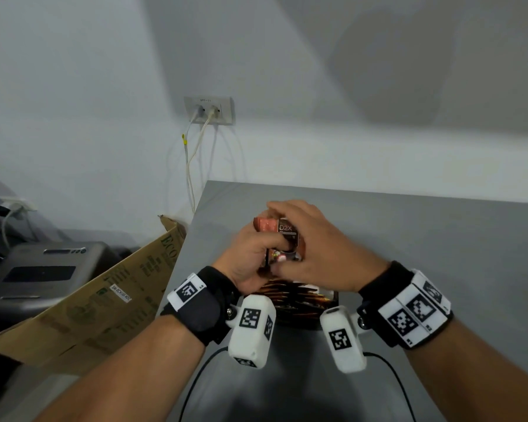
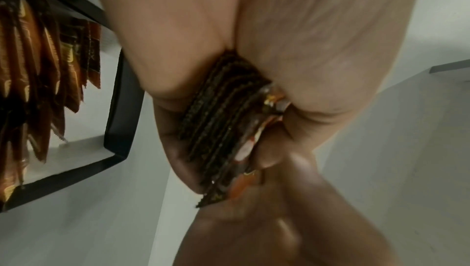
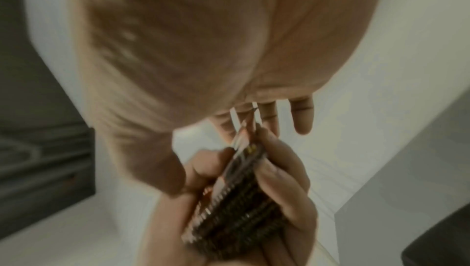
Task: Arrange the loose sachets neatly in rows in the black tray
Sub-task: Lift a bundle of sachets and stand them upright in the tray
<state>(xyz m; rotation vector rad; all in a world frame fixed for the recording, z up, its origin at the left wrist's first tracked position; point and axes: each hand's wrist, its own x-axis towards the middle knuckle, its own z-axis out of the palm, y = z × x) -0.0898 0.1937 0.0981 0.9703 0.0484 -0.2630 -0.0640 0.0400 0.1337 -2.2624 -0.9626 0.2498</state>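
Observation:
A stack of brown sachets [image 1: 284, 236] is held upright above the grey table [image 1: 439, 239]. My left hand [image 1: 253, 254] grips the stack from the left, thumb across its front; the left wrist view shows the serrated sachet edges [image 2: 223, 129] squeezed in the palm. My right hand [image 1: 302, 239] spans the stack, fingers [image 3: 301, 117] over its top edge and thumb at its bottom edge. Just below, the black tray [image 1: 335, 296] holds a row of upright brown sachets [image 1: 290, 300], seen also in the left wrist view as a tray rim [image 2: 119, 109] around standing sachets [image 2: 38, 73].
An open cardboard box [image 1: 104, 300] leans against the table's left edge, with a grey machine [image 1: 43, 269] behind it. A wall outlet [image 1: 209, 110] with white cables sits above the table's far corner. Thin black cables [image 1: 195, 382] run over the near table.

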